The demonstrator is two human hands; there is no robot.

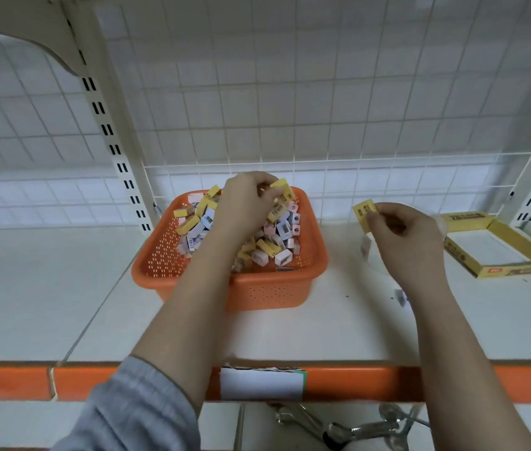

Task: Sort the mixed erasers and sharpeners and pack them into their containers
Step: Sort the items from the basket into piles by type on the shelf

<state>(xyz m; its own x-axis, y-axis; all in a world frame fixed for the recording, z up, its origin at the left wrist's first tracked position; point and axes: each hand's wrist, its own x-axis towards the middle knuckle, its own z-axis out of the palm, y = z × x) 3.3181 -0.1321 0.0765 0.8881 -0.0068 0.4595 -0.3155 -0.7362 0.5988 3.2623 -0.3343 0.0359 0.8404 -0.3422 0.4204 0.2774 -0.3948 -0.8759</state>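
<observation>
White shelf (46,288), tiled wall (322,92) behind.

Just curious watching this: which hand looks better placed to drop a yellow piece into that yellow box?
The right hand. It pinches a yellow eraser beside the yellow box, while the left hand is over the orange basket.

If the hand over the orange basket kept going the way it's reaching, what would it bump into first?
Probably the orange basket's far rim, then the wire grid behind; the left hand already pinches a yellow eraser. Depth is unclear.
</observation>
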